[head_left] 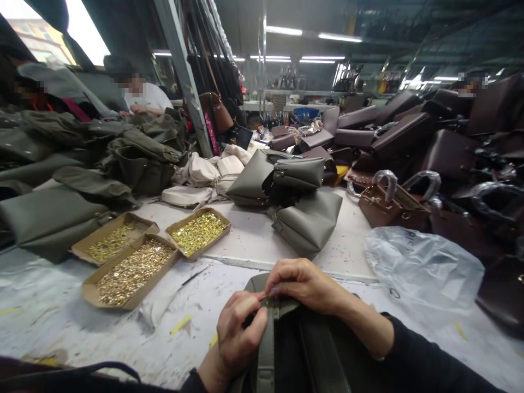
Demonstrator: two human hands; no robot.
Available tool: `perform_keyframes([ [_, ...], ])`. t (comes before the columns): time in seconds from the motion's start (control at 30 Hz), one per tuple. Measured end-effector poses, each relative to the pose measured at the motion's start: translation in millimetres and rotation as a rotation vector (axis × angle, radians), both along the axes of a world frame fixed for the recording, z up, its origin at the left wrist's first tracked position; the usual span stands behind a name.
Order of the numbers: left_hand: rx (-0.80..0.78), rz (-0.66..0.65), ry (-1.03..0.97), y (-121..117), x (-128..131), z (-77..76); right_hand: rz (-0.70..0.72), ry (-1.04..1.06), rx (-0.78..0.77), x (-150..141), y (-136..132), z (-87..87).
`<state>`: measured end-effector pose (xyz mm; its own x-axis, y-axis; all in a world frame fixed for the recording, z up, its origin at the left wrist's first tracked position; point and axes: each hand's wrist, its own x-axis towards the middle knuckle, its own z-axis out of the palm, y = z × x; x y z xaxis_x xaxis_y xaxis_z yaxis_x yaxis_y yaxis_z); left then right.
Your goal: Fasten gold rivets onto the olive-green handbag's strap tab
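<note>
An olive-green bag (pixel 267 355) lies at the front edge of the table, its dark inside turned toward me. My left hand (pixel 241 327) is closed, thumb and fingers gripping the bag's strap-like edge. Just across from it, my right hand (pixel 301 284) pinches at the same edge, the fingertips of both hands nearly meeting. A tiny gold-coloured glint shows between them, but what the right fingertips hold is too small to make out. To the left stand cardboard trays of small metal parts: a coppery-gold one (pixel 88 292) and two yellow-gold ones (pixel 192 255) (pixel 77 250).
A thin pointed tool (pixel 195 275) lies beside the trays. Grey-green bags (pixel 309 221) sit ahead, with cream bags (pixel 196 174) behind. Olive bags (pixel 53 215) pile up on the left, brown bags (pixel 393 204) on the right near a clear plastic bag (pixel 426 267). A person (pixel 147 98) sits far left.
</note>
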<state>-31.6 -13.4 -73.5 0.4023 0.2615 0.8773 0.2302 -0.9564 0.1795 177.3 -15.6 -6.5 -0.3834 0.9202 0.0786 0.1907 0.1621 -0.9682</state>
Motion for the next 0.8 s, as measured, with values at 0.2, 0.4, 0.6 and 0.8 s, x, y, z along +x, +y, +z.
perform_keyframes([
  [0.2, -0.006, -0.035, 0.032, 1.0, 4.5, 2.9, -0.001, -0.032, -0.002, 4.3, 0.4, -7.4],
  [0.4, -0.008, -0.062, 0.030, 2.2, 5.3, 1.3, -0.018, -0.006, -0.014, 6.5, -0.3, -12.5],
  [0.6, -0.012, -0.029, 0.011, 1.4, 5.2, 2.2, 0.007, -0.031, 0.034, 6.5, -1.0, -11.8],
  [0.8, -0.009, -0.002, -0.010, 0.6, 5.0, -3.1, 0.086, -0.140, 0.135, 7.9, -1.4, -5.8],
])
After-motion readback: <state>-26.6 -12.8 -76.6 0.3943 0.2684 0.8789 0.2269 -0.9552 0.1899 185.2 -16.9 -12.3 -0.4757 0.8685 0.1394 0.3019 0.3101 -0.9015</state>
